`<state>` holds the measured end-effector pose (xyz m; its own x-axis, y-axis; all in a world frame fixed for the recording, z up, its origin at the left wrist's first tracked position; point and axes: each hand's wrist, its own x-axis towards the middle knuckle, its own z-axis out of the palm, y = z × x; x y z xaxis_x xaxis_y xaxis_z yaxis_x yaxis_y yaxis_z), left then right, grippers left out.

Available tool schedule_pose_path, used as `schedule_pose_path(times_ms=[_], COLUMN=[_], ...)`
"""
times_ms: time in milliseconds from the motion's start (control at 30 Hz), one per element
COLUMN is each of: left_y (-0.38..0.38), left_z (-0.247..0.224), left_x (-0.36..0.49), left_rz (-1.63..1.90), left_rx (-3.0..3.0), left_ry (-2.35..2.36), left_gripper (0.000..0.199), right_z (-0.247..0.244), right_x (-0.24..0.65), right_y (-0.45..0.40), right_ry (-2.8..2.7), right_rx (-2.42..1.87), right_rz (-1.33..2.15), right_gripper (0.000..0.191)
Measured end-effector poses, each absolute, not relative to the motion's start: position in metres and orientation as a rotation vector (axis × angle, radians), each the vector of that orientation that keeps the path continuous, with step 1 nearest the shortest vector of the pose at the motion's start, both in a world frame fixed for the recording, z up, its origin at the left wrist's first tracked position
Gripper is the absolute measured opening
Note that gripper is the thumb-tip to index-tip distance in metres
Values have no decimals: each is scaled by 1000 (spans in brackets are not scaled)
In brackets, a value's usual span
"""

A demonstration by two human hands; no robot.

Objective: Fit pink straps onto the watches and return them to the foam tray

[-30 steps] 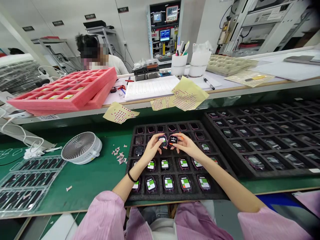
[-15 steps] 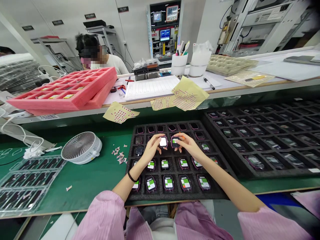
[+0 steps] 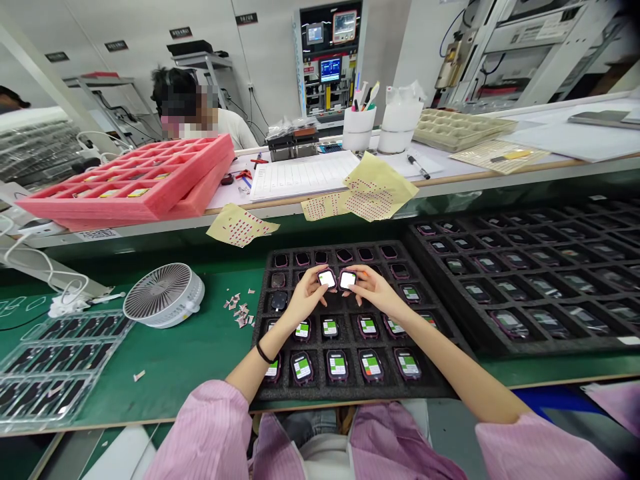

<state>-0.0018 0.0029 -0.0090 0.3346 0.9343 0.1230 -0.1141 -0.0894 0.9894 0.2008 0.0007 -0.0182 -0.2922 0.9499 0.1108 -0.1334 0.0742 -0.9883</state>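
My left hand (image 3: 306, 298) and my right hand (image 3: 375, 291) meet above the upper middle of a black foam tray (image 3: 440, 381). Between its fingertips, my left hand holds a small square smartwatch body (image 3: 327, 279) with a bright white face. My right hand pinches a matching smartwatch body (image 3: 347, 280), close beside the first but apart from it. Rows of similar watch bodies sit in the tray's pockets below my hands, such as one with a green-and-white label (image 3: 337, 365). Several darker units fill the pockets above them.
A second black foam tray (image 3: 520, 347) of watch bodies lies to the right. To the left are a white desk fan (image 3: 164, 295), paper scraps (image 3: 240, 315) and a clear plastic tray (image 3: 50, 373). Beyond stands a shelf holding a pink foam tray (image 3: 125, 187); a co-worker (image 3: 215, 127) sits behind it.
Both held watch faces now show bright white; a second ago they looked dark with small markings. My hands have stayed over the same spot, with only slight finger shifts.
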Motion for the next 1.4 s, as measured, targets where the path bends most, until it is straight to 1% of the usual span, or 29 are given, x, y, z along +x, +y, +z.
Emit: schedule_pose_path(times_ms=[300, 533, 733, 833, 1067, 1300, 1400], left_y=[1, 2, 2, 1, -2, 0, 2], left_z=[-7, -5, -4, -5, -5, -5, -6], left_x=[-1, -2, -1, -1, -1, -1, -1], left_rz=[1060, 1059, 1021, 1027, 1006, 1050, 1064], left_rx=[1370, 1364, 1350, 1365, 1415, 1379, 1357], left_ry=[854, 914, 951, 941, 927, 992, 968], left_gripper=[50, 39, 36, 37, 48, 41, 41], right_z=[-16, -13, -11, -10, -10, -10, -11], right_x=[201, 201, 201, 201, 201, 201, 200], right_y=[-1, -2, -3, -3, -4, -4, -4], right_ry=[-1386, -1353, -1330, -1316, -1306, -1333, -1343], right_rx=[-894, -949, -985, -981, -976, -970, -951], right_rz=[1380, 1372, 1330, 1344, 1352, 1360, 1384], right_gripper=[45, 41, 37, 36, 34, 36, 37])
